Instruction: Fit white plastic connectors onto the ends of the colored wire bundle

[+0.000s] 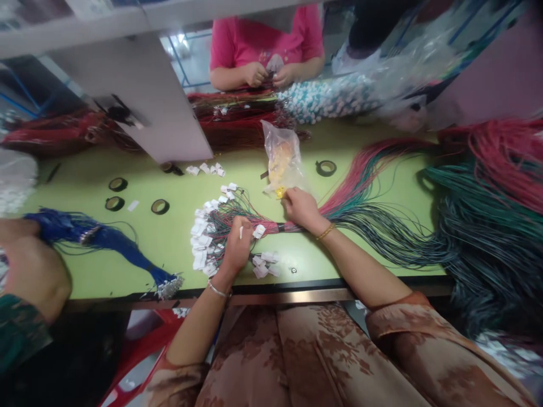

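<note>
Red, green and black wires (360, 213), bound by a dark band (280, 227) and tipped with white connectors (201, 242), stretch rightward from the frame's center; a clear bag (292, 138) of yellow pieces (280, 161) lies just above center.

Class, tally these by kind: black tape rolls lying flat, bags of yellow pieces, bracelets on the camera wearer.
Black tape rolls: 4
Bag of yellow pieces: 1
Bracelets: 2
Total: 7
Not counted: unclear dark item by the panel.

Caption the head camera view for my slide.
Left hand among white connectors on a wire bundle, right hand at a plastic bag of yellow pieces.
</note>
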`<state>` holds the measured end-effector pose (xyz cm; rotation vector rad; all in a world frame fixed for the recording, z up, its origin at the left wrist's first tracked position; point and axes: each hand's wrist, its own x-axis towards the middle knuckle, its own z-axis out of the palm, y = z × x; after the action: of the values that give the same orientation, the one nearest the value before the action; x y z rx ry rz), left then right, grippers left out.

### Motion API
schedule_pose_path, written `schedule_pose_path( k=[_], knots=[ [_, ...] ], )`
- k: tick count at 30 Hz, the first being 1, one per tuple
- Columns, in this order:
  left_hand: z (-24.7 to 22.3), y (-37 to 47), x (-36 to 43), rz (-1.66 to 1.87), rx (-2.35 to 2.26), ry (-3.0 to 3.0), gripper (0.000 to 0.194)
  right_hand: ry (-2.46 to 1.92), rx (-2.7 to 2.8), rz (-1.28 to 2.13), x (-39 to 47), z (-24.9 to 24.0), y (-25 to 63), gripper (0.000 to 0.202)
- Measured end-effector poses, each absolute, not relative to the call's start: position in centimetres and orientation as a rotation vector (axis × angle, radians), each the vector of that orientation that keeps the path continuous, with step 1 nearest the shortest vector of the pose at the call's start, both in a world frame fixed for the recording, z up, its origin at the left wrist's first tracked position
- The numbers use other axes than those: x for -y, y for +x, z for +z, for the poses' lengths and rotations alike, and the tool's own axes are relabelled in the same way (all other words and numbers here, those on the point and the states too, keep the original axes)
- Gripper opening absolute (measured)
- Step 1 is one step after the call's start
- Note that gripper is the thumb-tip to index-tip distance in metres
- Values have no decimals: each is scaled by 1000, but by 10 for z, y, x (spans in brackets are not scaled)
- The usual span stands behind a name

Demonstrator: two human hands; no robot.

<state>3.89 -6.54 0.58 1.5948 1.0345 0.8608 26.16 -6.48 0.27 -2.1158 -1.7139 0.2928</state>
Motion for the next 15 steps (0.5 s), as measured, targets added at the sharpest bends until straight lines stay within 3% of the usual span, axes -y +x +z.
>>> schedule_pose_path(
  k=[4, 9, 15],
  knots=[
    [16, 40, 67, 729, -1059, 1732, 41, -1589, 1387, 706, 71, 10, 254, 10],
    [13, 37, 67, 686, -986, 1812, 44, -1084, 989, 1314, 84, 22, 230, 33],
    [15, 38, 66, 714, -1019, 1765, 48, -900, 975, 1525, 93, 23, 209, 34]
  ],
)
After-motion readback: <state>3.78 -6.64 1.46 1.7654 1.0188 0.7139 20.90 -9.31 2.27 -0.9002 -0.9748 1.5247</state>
